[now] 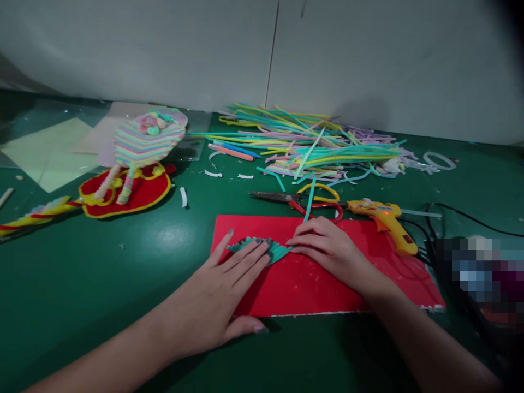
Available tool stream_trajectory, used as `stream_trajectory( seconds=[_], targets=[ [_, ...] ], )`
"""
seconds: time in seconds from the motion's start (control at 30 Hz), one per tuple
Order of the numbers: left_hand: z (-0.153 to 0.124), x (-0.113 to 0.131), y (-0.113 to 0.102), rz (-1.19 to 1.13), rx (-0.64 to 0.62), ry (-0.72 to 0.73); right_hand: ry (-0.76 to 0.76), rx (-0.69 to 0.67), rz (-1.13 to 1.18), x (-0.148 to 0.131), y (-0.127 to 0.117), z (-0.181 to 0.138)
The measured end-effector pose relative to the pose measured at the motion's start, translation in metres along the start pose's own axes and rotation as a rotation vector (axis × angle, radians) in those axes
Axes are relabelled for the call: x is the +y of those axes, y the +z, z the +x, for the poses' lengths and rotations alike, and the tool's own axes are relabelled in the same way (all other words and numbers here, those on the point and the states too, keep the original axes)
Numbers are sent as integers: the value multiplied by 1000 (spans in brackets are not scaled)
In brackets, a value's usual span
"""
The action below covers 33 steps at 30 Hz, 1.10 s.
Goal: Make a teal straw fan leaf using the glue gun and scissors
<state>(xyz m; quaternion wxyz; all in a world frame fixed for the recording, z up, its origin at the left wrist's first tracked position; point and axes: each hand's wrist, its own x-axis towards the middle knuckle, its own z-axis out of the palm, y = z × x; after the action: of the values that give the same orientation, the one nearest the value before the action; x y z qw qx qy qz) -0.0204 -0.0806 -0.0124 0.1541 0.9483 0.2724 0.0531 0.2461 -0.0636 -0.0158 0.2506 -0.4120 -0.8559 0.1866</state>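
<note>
The person's right hand (333, 252) is closed, its bent fingers drawn together on a thin teal strip (310, 199) that stands up beyond the knuckles; the fingertips sit at the pointed right end of a small teal piece (279, 253). The left hand (223, 286) lies flat and grips nothing: its fingers are stretched over that piece, partly hiding it, and its thumb is spread wide toward the near edge of a red board (311, 292). The teal piece, ridged and leaf-like, rests on the board, left of its middle.

Just past the board's far edge are scissors (272, 196) with one yellow and one red handle. To their right, a yellow glue gun (393, 224) with a small orange light rests over the board. Farther back, against a pale wall (164, 49), lies a loose heap of pastel fuzzy stems (347, 153). At left, a striped oval craft (145, 146) overlaps a red, yellow-edged oval (137, 199) on the green table (61, 305).
</note>
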Motion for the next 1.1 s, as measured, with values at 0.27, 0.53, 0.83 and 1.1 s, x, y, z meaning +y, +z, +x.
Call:
stream_trajectory(
  seconds=[0.27,0.53,0.83,1.1],
  targets=[
    [1,-1,-3,10,-46,0,-31,3,27,7,5,1],
    [1,1,-4,-5,-75,-17,-58,37,55,10,9,2],
    [2,-9,-6,-67,143,-83,-41,72,44,12,11,1],
    [5,-42,-9,-274,448,-289,-55,99,-14,1,10,4]
  ],
)
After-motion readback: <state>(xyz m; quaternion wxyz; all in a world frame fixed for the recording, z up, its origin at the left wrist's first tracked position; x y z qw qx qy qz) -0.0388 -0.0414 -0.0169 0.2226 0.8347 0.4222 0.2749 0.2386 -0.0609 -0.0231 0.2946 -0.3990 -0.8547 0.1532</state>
